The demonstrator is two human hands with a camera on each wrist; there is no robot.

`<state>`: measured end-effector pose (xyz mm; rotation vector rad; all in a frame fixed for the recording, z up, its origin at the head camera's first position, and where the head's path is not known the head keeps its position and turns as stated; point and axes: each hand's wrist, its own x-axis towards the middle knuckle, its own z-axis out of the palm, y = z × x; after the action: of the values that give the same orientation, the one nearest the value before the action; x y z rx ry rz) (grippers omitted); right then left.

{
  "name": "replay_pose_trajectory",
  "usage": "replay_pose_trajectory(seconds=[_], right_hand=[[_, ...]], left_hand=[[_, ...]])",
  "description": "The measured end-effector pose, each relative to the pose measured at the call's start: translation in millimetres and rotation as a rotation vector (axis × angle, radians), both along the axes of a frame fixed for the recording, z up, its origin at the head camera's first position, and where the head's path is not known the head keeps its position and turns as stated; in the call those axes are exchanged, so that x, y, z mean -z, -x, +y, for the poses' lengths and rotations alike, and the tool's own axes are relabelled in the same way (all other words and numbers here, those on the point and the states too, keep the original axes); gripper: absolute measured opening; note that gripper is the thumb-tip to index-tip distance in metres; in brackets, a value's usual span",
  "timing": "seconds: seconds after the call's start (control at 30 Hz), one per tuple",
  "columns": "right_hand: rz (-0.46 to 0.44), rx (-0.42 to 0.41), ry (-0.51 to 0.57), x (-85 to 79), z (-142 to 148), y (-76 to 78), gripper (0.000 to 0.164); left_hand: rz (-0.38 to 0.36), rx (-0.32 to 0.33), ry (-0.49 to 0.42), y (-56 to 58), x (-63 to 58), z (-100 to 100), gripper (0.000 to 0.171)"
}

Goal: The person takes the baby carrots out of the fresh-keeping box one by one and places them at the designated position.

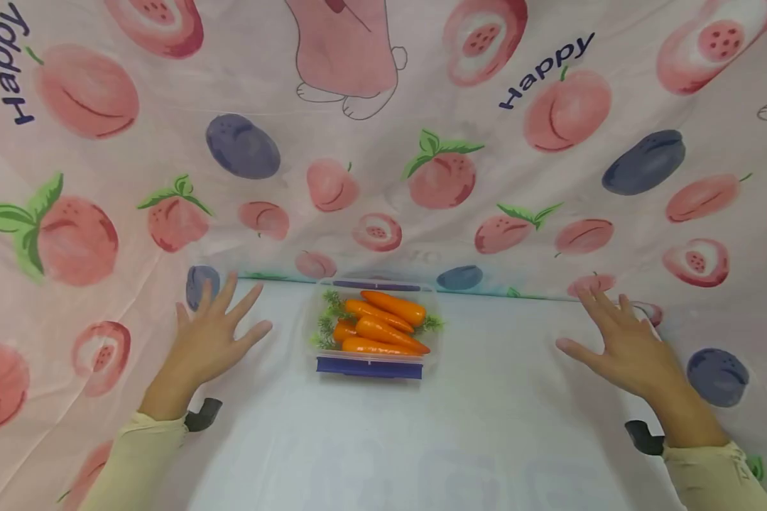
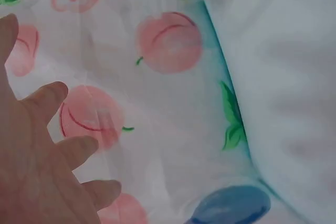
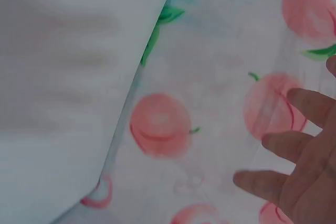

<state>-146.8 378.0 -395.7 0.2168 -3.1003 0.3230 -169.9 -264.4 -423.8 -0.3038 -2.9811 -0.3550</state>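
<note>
In the head view, a clear plastic box [image 1: 369, 367] with dark blue clip flaps sits near the back of the white table. Several glossy orange carrots [image 1: 383, 331] with green tops lie inside it. To the left of the box my left hand [image 1: 207, 339] hovers with its fingers spread, holding nothing. My right hand [image 1: 626, 348] is spread in the same way, well to the right of the box. Both wrist views show spread fingers [image 2: 79, 150] in front of the printed cloth, touching no object.
A pink cloth [image 1: 383, 142] printed with peaches and plums hangs behind and along both sides of the white table [image 1: 486, 397]. The table's back edge runs just behind the box. Dark camera mounts [image 1: 203, 414] stick out at both wrists.
</note>
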Motion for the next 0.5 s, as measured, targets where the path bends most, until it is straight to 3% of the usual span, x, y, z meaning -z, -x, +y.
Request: replay_pose_trajectory(seconds=[0.13, 0.27, 0.5], right_hand=[[-0.057, -0.028, 0.066, -1.3, -21, 6.6, 0.098], [-0.054, -0.1, 0.151, 0.1, -42, 18.0, 0.089], [-0.084, -0.263, 0.384, 2.0, -82, 42.7, 0.071]], left_hand=[[0.001, 0.045, -0.211, 2.1, 2.6, 6, 0.067], [0.017, 0.084, -0.44, 6.1, 10.7, 13, 0.059], [-0.015, 0.039, -0.679, 11.8, 32.0, 30, 0.053]])
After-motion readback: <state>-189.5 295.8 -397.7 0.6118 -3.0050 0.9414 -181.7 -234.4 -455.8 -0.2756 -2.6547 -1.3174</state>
